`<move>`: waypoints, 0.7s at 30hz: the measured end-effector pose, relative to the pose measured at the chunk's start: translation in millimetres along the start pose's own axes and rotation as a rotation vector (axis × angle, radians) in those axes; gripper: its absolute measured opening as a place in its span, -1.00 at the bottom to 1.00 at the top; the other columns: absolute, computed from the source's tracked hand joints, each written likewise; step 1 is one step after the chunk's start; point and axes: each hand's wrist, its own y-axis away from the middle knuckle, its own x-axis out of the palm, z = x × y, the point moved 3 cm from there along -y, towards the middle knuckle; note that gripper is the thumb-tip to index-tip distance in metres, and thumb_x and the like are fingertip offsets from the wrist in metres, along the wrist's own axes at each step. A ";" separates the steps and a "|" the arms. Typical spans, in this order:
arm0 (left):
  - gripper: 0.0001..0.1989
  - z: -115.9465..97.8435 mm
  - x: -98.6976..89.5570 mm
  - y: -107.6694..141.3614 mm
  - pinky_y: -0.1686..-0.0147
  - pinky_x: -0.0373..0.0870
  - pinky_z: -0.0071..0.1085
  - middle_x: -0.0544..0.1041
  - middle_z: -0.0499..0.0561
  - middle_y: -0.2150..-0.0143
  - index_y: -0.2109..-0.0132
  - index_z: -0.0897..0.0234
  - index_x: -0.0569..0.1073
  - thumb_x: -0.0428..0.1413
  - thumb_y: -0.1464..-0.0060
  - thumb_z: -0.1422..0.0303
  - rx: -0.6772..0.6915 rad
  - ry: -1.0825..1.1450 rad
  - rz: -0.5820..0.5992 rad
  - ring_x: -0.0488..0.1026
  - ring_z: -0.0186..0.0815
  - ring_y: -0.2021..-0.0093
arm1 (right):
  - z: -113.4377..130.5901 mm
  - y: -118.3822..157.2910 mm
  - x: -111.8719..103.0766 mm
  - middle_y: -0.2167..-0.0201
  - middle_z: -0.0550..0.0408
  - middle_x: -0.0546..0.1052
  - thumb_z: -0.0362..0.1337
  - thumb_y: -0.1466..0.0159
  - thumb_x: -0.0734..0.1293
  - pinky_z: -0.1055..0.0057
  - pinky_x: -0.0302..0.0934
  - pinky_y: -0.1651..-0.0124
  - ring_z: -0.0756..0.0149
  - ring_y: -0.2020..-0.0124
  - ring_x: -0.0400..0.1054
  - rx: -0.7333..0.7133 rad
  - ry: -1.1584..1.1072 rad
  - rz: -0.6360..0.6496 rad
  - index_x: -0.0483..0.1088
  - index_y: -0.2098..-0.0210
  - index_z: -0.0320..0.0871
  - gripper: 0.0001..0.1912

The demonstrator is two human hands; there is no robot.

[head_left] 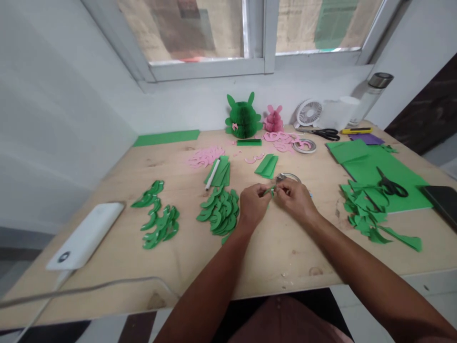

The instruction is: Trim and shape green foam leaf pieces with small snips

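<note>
One green piece (271, 189) between two grips (254, 204) (294, 197)

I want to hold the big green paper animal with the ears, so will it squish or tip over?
The green animal is probably very light, since it looks made of paper. Its pleated body would likely squash if you squeezed it. The thin ears stick up unsupported, so they might bend easily.

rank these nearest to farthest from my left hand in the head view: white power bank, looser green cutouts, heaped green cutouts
From the left hand:
1. Heaped green cutouts, just to its left
2. Looser green cutouts, farther left
3. White power bank, farthest left
</note>
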 end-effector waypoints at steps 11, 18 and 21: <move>-0.89 2.3 0.3 -1.3 0.61 0.15 -0.56 0.43 -0.08 0.60 0.47 0.32 0.53 0.13 0.21 0.38 -0.151 0.247 0.013 0.28 -0.46 0.60 | -4.5 -0.5 -2.4 0.51 0.10 0.45 -0.27 -0.13 0.20 0.42 0.10 0.42 0.36 0.49 0.28 0.053 -0.029 -0.024 0.41 0.53 -0.16 -0.81; -0.75 -4.1 -0.1 0.7 0.72 -0.03 -0.57 0.29 -0.15 0.70 0.47 0.37 0.51 0.25 0.33 0.27 -0.305 0.417 0.076 0.07 -0.58 0.72 | -10.5 -1.9 2.8 0.53 0.13 0.44 -0.28 -0.10 0.22 0.45 0.15 0.45 0.38 0.50 0.28 0.073 -0.282 0.035 0.39 0.49 -0.17 -0.85; -0.75 -2.8 1.1 0.4 0.71 -0.01 -0.57 0.31 -0.15 0.69 0.47 0.37 0.50 0.25 0.33 0.27 -0.296 0.435 0.088 0.08 -0.58 0.73 | -15.1 -1.9 6.8 0.58 0.16 0.40 -0.25 -0.07 0.25 0.48 0.11 0.51 0.41 0.55 0.24 0.130 -0.344 0.042 0.37 0.52 -0.17 -0.87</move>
